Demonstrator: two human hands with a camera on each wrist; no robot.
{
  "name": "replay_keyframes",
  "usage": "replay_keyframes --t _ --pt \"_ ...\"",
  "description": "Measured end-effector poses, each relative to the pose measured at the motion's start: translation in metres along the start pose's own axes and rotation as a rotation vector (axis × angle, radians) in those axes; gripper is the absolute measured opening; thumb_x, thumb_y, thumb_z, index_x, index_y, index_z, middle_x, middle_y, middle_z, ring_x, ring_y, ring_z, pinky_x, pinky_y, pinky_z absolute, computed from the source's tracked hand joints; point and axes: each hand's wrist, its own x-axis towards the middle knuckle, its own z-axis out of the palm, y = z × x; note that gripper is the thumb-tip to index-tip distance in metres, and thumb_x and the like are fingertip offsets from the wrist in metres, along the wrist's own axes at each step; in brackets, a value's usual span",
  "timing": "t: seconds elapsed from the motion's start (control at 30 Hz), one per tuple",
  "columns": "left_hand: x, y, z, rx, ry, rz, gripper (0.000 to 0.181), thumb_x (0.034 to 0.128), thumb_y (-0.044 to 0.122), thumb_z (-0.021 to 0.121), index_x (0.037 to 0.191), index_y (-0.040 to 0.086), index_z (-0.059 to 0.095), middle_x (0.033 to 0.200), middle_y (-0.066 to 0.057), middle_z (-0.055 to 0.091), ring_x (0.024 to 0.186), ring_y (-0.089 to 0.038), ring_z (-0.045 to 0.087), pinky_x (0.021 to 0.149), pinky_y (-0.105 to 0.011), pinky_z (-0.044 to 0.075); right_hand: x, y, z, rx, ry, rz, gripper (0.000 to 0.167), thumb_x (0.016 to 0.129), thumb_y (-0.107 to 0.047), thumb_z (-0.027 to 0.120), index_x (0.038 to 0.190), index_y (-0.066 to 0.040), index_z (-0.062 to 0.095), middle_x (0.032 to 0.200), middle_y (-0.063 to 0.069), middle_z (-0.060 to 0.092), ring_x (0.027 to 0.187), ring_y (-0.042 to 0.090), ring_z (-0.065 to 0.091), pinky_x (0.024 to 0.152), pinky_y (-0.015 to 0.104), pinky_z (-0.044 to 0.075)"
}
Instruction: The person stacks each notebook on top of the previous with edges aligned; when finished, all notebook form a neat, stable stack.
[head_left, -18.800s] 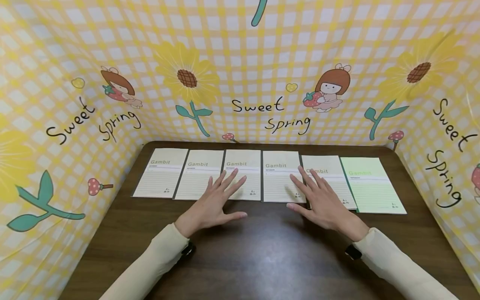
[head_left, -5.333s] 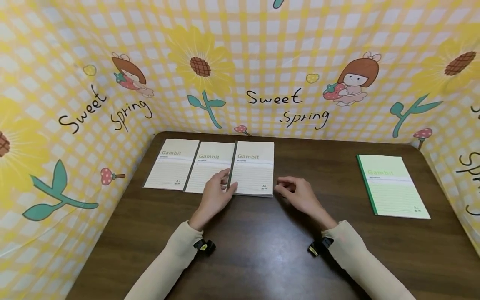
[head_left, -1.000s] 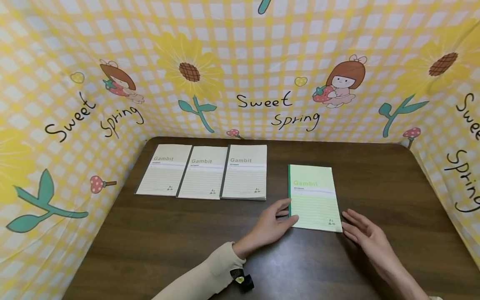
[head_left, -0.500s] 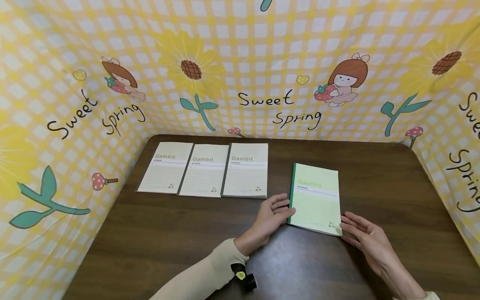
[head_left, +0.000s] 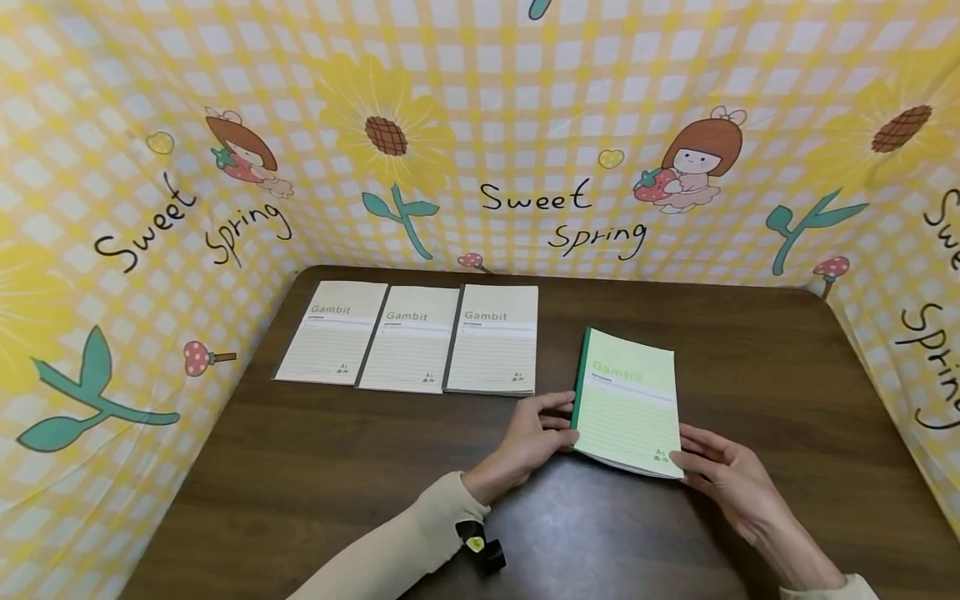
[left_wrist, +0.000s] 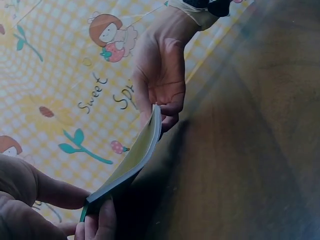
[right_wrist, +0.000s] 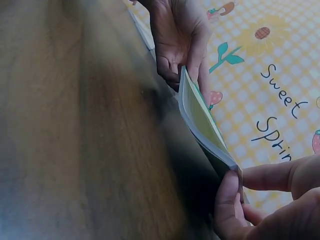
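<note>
Both hands hold a green notebook (head_left: 628, 404) off the table, its pages bowed, as the wrist views show (left_wrist: 131, 167). My left hand (head_left: 528, 437) pinches the dark green spine edge between thumb and fingers. On the opposite side my right hand (head_left: 738, 483) grips the lower right corner, thumb on the cover and fingers underneath. In the right wrist view the notebook (right_wrist: 202, 120) sags between the two hands, with a shadow below it. To the left lie cream notebooks: a left one (head_left: 330, 333), a middle one (head_left: 408, 340) and a right one (head_left: 492, 340).
The brown wooden table (head_left: 300, 492) reaches back to a yellow checked cloth (head_left: 525, 108) that hangs behind and on both sides. The right cream notebook seems to have another beneath it. A black wrist device (head_left: 480, 546) sits at the left sleeve.
The green notebook has come from the far right to between the hands, and it now tilts and bows more. My right thumb has moved onto its cover. The cream notebooks stay put since a second ago.
</note>
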Motion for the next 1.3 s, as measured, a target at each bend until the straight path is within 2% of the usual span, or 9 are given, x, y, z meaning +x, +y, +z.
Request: replay_keyframes --t 0.13,0.23,0.47,0.6,0.73,0.83,1.07,1.3 --pt "0.000 0.009 -0.011 0.022 -0.002 0.015 0.059 0.0861 -0.013 0.069 0.143 0.000 0.061 0.130 -0.022 0.059 0.097 -0.018 0.062 0.071 -0.027 0.060 0.004 -0.007 0.007 0.004 -0.009 -0.047 0.078 0.098 -0.016 0.073 0.161 0.004 0.031 0.121 -0.013 0.062 0.101 -0.001 0.067 0.085 0.022 0.058" --pt "0.001 0.015 -0.021 0.052 0.010 0.043 0.059 0.0857 -0.012 0.068 0.143 0.000 0.061 0.130 -0.023 0.059 0.095 -0.017 0.063 0.069 -0.029 0.058 0.009 -0.014 0.016 0.004 -0.012 -0.085 0.076 0.098 -0.015 0.074 0.160 0.004 0.034 0.125 -0.008 0.061 0.101 -0.001 0.067 0.085 0.022 0.058" --pt "0.001 0.022 -0.055 0.140 0.078 0.111 0.058 0.0869 -0.011 0.068 0.143 0.001 0.061 0.130 -0.024 0.061 0.097 -0.021 0.068 0.069 -0.033 0.057 0.033 -0.030 0.048 -0.055 -0.019 -0.226 0.066 0.097 -0.011 0.074 0.153 0.006 0.045 0.126 0.003 0.064 0.097 -0.001 0.069 0.081 0.023 0.060" --pt "0.001 0.024 -0.075 0.172 0.121 0.128 0.057 0.0882 -0.011 0.068 0.144 0.002 0.061 0.130 -0.023 0.062 0.097 -0.021 0.068 0.070 -0.035 0.059 0.051 -0.035 0.064 -0.065 -0.059 -0.287 0.063 0.097 -0.010 0.074 0.151 0.006 0.047 0.130 0.012 0.065 0.099 -0.001 0.069 0.082 0.023 0.061" --pt "0.004 0.025 -0.095 0.188 0.178 0.126 0.058 0.0880 -0.011 0.067 0.144 0.003 0.061 0.130 -0.023 0.063 0.101 -0.026 0.068 0.073 -0.033 0.060 0.069 -0.042 0.081 -0.064 -0.092 -0.327 0.061 0.097 -0.009 0.074 0.151 0.005 0.048 0.135 0.023 0.062 0.100 0.000 0.069 0.081 0.024 0.061" --pt "0.006 0.025 -0.109 0.185 0.211 0.123 0.059 0.0873 -0.012 0.067 0.144 0.003 0.061 0.130 -0.023 0.064 0.104 -0.029 0.067 0.074 -0.030 0.059 0.080 -0.047 0.095 -0.063 -0.100 -0.354 0.059 0.097 -0.007 0.074 0.150 0.004 0.050 0.136 0.027 0.061 0.099 0.001 0.069 0.080 0.024 0.061" --pt "0.013 0.027 -0.140 0.228 0.263 0.083 0.059 0.0890 -0.010 0.068 0.145 0.006 0.061 0.133 -0.019 0.061 0.110 -0.031 0.064 0.075 -0.024 0.057 0.101 -0.057 0.123 -0.077 -0.102 -0.422 0.054 0.096 -0.002 0.073 0.147 0.004 0.054 0.134 0.030 0.060 0.095 0.001 0.068 0.077 0.022 0.060" --pt "0.019 0.025 -0.163 0.268 0.280 0.056 0.056 0.0924 -0.006 0.067 0.147 0.006 0.059 0.136 -0.021 0.060 0.113 -0.033 0.063 0.077 -0.022 0.053 0.115 -0.063 0.144 -0.094 -0.101 -0.434 0.053 0.096 -0.002 0.073 0.146 0.002 0.056 0.135 0.028 0.060 0.102 0.012 0.068 0.078 0.022 0.061"
